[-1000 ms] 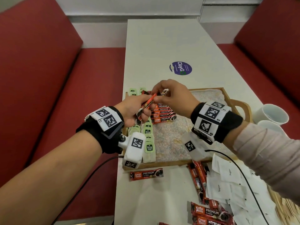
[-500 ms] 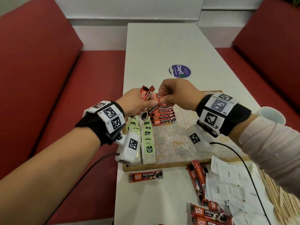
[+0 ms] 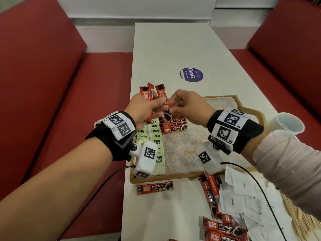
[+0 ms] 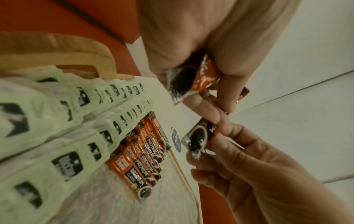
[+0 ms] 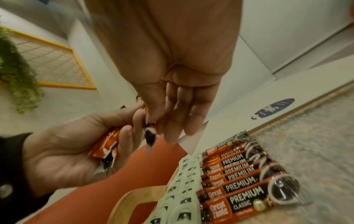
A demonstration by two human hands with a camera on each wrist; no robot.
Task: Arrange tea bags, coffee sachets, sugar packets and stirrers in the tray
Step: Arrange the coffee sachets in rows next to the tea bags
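I have lifted both hands off the tray since a moment ago: then they were low over the row of coffee sachets, and now they meet in the air above its far left corner. My left hand is clenched round a small bunch of coffee sachets that fan up out of my fist, and my right hand pinches the lower end of a single sachet between thumb and fingertips, drawing it from that bunch. I take this as the pick for the next place in the row, so the step is part done and the laying down remains. In the wooden tray two columns of green tea bags run along the left side, and just right of them the laid coffee row sits at the far end, sachets side by side and touching. The rest of the tray's lining shows bare to the right. On the counter near me one loose sachet lies just outside the tray's near rim, more sachets are heaped to the right, with the white sugar packets beside them and wooden stirrers at the right edge. Sugar and stirrers are not yet in the tray, so I judge much of the job remains.
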